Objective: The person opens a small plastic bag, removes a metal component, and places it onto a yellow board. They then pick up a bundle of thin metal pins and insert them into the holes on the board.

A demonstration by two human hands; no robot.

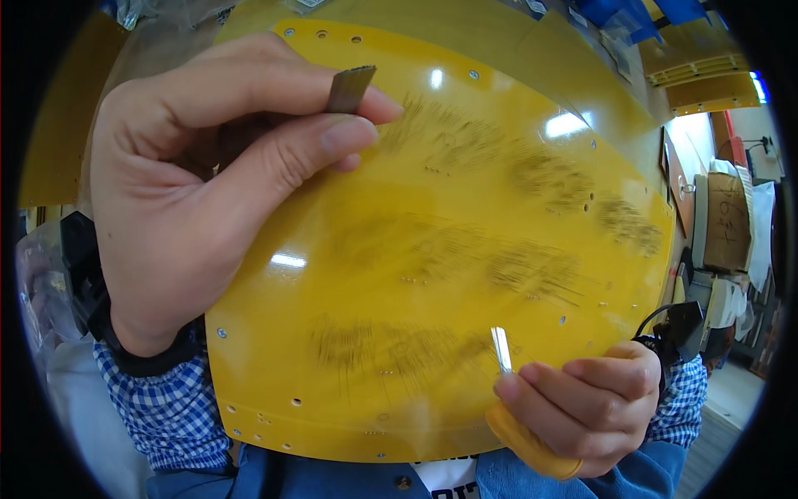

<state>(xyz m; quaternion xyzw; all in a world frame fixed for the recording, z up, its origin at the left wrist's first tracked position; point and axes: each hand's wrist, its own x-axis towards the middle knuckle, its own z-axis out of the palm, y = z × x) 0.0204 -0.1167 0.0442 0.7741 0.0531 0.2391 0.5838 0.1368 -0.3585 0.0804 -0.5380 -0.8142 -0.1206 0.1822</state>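
My left hand [208, 158] is raised over the far left of a glossy yellow panel [274, 216]. Its thumb and fingertips pinch a small, flat, dark grey strip [351, 89], possibly a bundle of fine pins. At the near right, the curled fingers of my right hand [582, 407] hold a short, shiny, flat metal piece [500, 349]. Something smooth and yellow [532, 442] shows beneath those fingers; I cannot tell whether it is a finger cover or a handle. Fine, dark, needle-like pins [549, 179] appear in several patches across the panel, between the hands.
Screws and small holes [322, 35] line the panel's edges. A cardboard box [727, 220] is at the right, beside white items. Another yellow panel [706, 71] with slots lies at the far right, near blue objects [623, 17]. Clear plastic [54, 270] hangs at the left.
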